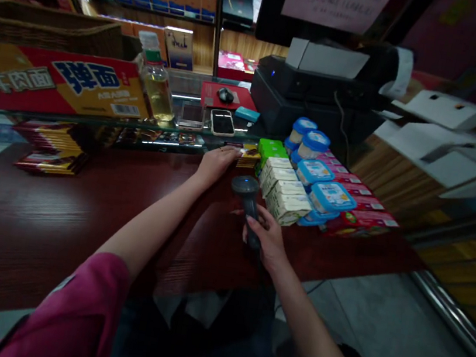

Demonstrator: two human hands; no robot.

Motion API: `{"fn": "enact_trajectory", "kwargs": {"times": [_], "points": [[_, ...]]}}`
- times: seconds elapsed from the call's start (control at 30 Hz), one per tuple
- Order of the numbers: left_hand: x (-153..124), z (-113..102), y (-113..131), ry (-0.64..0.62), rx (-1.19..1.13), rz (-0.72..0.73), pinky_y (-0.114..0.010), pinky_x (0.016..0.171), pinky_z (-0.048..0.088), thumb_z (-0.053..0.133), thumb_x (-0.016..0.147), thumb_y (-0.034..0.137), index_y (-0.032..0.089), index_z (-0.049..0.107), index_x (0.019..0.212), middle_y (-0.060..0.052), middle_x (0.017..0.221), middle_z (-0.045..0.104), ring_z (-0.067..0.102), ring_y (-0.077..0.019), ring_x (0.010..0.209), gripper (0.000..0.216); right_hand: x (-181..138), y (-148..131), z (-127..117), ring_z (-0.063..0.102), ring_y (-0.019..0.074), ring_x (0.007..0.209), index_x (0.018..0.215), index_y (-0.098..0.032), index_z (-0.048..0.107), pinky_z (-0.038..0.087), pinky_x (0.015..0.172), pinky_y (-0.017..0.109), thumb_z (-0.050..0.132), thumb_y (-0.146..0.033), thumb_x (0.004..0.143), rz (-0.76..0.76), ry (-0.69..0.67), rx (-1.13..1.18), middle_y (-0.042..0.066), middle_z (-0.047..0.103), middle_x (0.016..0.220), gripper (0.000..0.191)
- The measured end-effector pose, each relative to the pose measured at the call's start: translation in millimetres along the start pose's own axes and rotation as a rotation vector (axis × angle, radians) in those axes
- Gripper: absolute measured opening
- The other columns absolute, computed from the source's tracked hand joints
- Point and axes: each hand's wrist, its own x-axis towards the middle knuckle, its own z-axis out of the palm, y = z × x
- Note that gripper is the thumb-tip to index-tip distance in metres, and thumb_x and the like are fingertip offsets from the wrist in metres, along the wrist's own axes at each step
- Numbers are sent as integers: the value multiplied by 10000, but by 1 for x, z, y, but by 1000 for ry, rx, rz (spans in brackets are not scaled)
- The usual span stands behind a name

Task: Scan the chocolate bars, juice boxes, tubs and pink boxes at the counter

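Observation:
My right hand is wrapped round the handle of a dark barcode scanner, its head up and tilted over the counter. Farther forward, my left hand grips the near-left end of a small stack of yellow and brown snack packets. Those packets touch or nearly touch green boxes on their right. Pale cream cartons stand in a row just beyond the scanner. Beside them are blue-lidded tubs and red-pink packs. The left fingertips are partly hidden.
More brown and yellow snack packets lie at the left of the dark red counter. Along the back are a noodle carton, a bottle, a phone, a mouse and a black printer. Open cardboard boxes stand right.

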Motion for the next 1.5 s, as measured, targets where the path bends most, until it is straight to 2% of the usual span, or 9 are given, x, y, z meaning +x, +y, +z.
{"fn": "enact_trajectory", "kwargs": {"times": [0.23, 0.37, 0.53, 0.7, 0.87, 1.03, 1.17, 1.27, 1.5], "points": [[14, 18, -14, -34, 5, -63, -411, 1170, 529, 533, 1045, 152, 200, 722, 1338, -124, 1412, 727, 655, -261, 1382, 352, 3, -3, 1, 542, 104, 450, 1139, -193, 691, 444, 429, 255, 931, -476, 694, 2, 12, 27, 40, 771, 831, 579], [-18, -6, -18, -45, 28, 87, -445, 1288, 406, 563, 1026, 151, 149, 579, 1517, -151, 1613, 547, 509, -257, 1528, 492, 2, -6, -1, 548, 98, 469, 1101, -187, 690, 444, 436, 252, 917, -468, 722, -7, -6, -2, 79, 796, 912, 524], [-110, -101, -52, -30, 209, -5, -434, 1272, 413, 451, 1059, 179, 246, 554, 1552, -95, 1625, 548, 503, -217, 1530, 507, 11, -9, 16, 562, 116, 475, 1078, -175, 710, 421, 434, 247, 918, -460, 730, 92, -149, -82, 51, 761, 786, 496], [-209, -221, -113, 13, 430, -401, -449, 1286, 384, 475, 965, 142, 218, 474, 1605, -100, 1646, 524, 484, -242, 1541, 644, 32, -2, 84, 565, 99, 518, 1062, -152, 747, 411, 443, 257, 857, -492, 787, 128, -391, -111, 160, 798, 1140, 451], [-265, -276, -148, -5, 517, -748, -503, 1284, 368, 556, 925, 195, 145, 444, 1616, -154, 1680, 460, 398, -290, 1597, 701, 52, 21, 156, 552, 101, 536, 1054, -140, 749, 417, 456, 260, 827, -488, 804, 157, -573, -96, 181, 794, 1168, 436], [-261, -276, -140, 47, 478, -719, -515, 1312, 306, 554, 1005, 240, 280, 790, 1242, -46, 1371, 756, 613, -258, 1432, 337, 57, 39, 173, 533, 96, 528, 1054, -135, 751, 412, 448, 253, 804, -482, 832, 168, -658, -82, 163, 800, 1099, 415], [-238, -255, -113, 348, 211, -720, -403, 1070, 550, 695, 968, 319, 272, 836, 1164, -50, 1162, 834, 781, -255, 1119, 245, 53, 39, 161, 519, 107, 494, 1057, -131, 751, 395, 413, 250, 821, -513, 823, 183, -689, -74, 115, 782, 881, 454], [-219, -230, -94, 514, -119, -783, -349, 920, 604, 771, 918, 388, 221, 848, 1132, -64, 1089, 844, 795, -241, 994, 282, 48, 39, 157, 537, 113, 495, 1112, -134, 742, 412, 409, 246, 857, -510, 802, 206, -720, -66, 91, 763, 836, 501], [-204, -195, -74, 379, -544, -954, -354, 812, 615, 827, 842, 410, 180, 854, 1101, -82, 1009, 848, 774, -232, 872, 348, 43, 48, 157, 611, 119, 547, 1255, -168, 680, 488, 444, 253, 890, -423, 811, 227, -785, -84, 135, 799, 1054, 554]]}}
